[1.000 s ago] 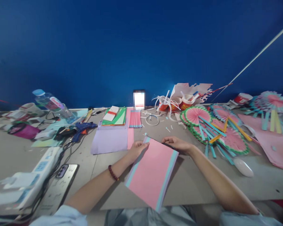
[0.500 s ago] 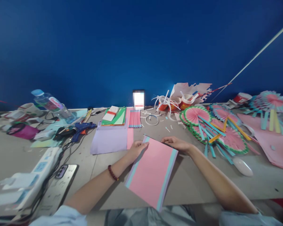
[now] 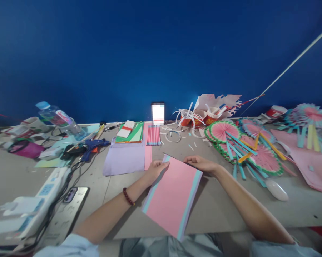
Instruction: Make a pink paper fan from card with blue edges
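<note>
A pink paper sheet [image 3: 171, 196] with light blue strips along two sides is tilted over the near part of the table, a lavender layer showing at its right edge. My left hand [image 3: 157, 169] is closed on its left edge, thumb on top. At the far edge, my right hand [image 3: 201, 163] has its fingers curled, partly behind the paper. A thin dark object shows under those fingers, and a narrow dark tip pokes out at the paper's far left corner. What the right hand grips is mostly hidden.
Beyond the hands are lavender sheets [image 3: 124, 157], striped pink folded paper [image 3: 153, 135] and a phone-like screen [image 3: 158, 114]. Paper fans [image 3: 222, 132] and a white spoon [image 3: 276, 190] lie right. Left are a glue gun [image 3: 92, 146], power strip [image 3: 46, 196], phone [image 3: 72, 207] and bottle [image 3: 60, 119].
Almost nothing differs. Both hands and the pink paper stay in place; the dark tip at the paper's far left corner shows slightly less.
</note>
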`<state>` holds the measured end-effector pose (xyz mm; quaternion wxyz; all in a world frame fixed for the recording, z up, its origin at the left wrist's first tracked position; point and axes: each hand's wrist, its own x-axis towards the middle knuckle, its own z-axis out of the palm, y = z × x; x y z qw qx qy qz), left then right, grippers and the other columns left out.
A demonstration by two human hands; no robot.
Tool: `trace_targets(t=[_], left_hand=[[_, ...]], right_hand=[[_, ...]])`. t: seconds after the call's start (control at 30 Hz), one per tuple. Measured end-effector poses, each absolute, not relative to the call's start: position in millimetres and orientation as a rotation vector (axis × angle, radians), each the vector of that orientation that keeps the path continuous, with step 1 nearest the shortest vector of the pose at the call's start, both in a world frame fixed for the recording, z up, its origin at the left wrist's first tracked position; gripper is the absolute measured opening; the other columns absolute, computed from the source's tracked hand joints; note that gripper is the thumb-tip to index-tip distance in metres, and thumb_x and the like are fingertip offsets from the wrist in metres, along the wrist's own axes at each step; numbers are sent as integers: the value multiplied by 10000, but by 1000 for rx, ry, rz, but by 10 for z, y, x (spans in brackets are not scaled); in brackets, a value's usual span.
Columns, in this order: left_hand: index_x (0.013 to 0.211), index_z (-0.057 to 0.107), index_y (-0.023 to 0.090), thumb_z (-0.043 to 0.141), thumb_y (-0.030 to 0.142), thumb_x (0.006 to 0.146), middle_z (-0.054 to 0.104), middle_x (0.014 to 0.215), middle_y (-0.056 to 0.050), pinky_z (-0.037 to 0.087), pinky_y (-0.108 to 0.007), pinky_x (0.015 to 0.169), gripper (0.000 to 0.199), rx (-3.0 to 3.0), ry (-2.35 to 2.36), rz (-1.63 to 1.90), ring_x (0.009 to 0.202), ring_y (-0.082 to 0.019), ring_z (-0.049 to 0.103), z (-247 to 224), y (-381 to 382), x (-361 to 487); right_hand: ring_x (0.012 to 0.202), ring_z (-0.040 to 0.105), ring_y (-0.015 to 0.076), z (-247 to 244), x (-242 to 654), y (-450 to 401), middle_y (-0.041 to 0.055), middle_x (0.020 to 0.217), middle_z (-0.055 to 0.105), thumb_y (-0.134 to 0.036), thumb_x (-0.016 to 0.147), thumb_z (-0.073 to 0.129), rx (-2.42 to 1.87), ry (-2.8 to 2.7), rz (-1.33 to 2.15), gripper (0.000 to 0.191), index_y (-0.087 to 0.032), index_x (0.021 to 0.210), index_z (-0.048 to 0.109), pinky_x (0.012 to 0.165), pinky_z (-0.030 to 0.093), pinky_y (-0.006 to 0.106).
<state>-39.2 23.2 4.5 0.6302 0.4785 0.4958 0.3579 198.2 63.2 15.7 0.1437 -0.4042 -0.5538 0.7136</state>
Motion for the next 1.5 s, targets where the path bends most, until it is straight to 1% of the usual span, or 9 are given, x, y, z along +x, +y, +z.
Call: trace_targets(t=[0.13, 0.3, 0.5, 0.8, 1.0, 1.17, 1.27, 1.4, 1.5], left_hand=[[492, 343, 190, 648, 642, 649, 260, 465, 73, 128, -241, 445, 567, 1105, 1144, 808, 431, -51, 217, 45, 233, -394], [503, 349, 189, 642, 645, 660, 258, 470, 73, 128, -240, 438, 564, 1133, 1136, 798, 431, -50, 213, 26, 235, -404], [507, 386, 182, 646, 630, 669, 312, 465, 66, 153, -233, 428, 542, 1100, 1113, 790, 417, -52, 245, 28, 225, -397], [504, 355, 189, 646, 634, 666, 268, 464, 76, 136, -235, 425, 556, 1110, 1124, 787, 416, -49, 216, 41, 221, -396], [494, 354, 187, 652, 668, 632, 247, 462, 77, 129, -240, 435, 582, 1119, 1161, 794, 425, -50, 208, 42, 225, -390], [502, 384, 182, 648, 645, 656, 272, 452, 76, 138, -236, 430, 555, 1099, 1132, 785, 412, -50, 229, 73, 219, -393], [524, 433, 173, 668, 618, 654, 321, 456, 73, 166, -228, 425, 519, 1073, 1117, 799, 411, -52, 262, 54, 220, -398], [555, 481, 162, 682, 591, 664, 400, 477, 61, 215, -220, 428, 487, 1029, 1065, 822, 415, -57, 320, 41, 211, -404], [594, 520, 155, 681, 580, 679, 460, 501, 48, 255, -220, 435, 463, 1000, 1038, 840, 421, -65, 366, 51, 201, -401]], right_hand=[[499, 450, 70, 161, 1971, 631, -37, 589, 551, -579, 675, 713, -1182, -1595, 2041, 482, -141, 857, 628, 466, 291, 190], [511, 473, 73, 133, 1973, 633, -24, 620, 579, -567, 694, 707, -1156, -1595, 2049, 460, -147, 864, 629, 470, 311, 185], [556, 518, 84, 120, 1992, 626, 13, 707, 638, -516, 731, 702, -1136, -1592, 2088, 419, -139, 895, 621, 494, 336, 189], [588, 547, 97, 150, 1984, 620, 37, 747, 662, -501, 734, 703, -1142, -1572, 2104, 418, -128, 898, 613, 526, 364, 198], [502, 468, 62, 106, 1979, 635, -17, 642, 607, -475, 720, 716, -1199, -1623, 2035, 358, -155, 850, 619, 460, 299, 169], [510, 450, 64, 113, 1956, 630, -30, 613, 567, -535, 711, 706, -1226, -1585, 1998, 421, -148, 852, 615, 466, 298, 176], [500, 421, 58, 122, 1930, 633, -40, 590, 538, -561, 681, 721, -1255, -1482, 1951, 462, -144, 830, 588, 462, 283, 187], [414, 312, 43, 62, 1922, 686, -73, 498, 457, -592, 659, 717, -1285, -1470, 1784, 487, -168, 820, 539, 409, 180, 207], [387, 306, 52, -3, 1944, 761, -51, 526, 508, -615, 680, 675, -1340, -1474, 1609, 484, -188, 843, 516, 399, 175, 226]])
